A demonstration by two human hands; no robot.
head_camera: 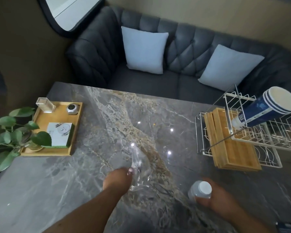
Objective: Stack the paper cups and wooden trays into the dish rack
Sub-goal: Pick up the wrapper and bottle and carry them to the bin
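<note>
Paper cups, nested, lie in the dish rack at right of frame beside the stacked wooden trays, so stacking appears complete; left hand pinches clear plastic wrap, right hand grips a white-capped bottle over the worktop.

Single head view, high above the marble table, facing forward and down (wide-angle), sofa beyond

Table stands before the sofa, two cushions on its seat; serving tray at table's left edge, potted plant at its near left corner; dish rack at table's right edge, wooden trays upright in its left end, nested paper cups lying across its upper tier.
</note>
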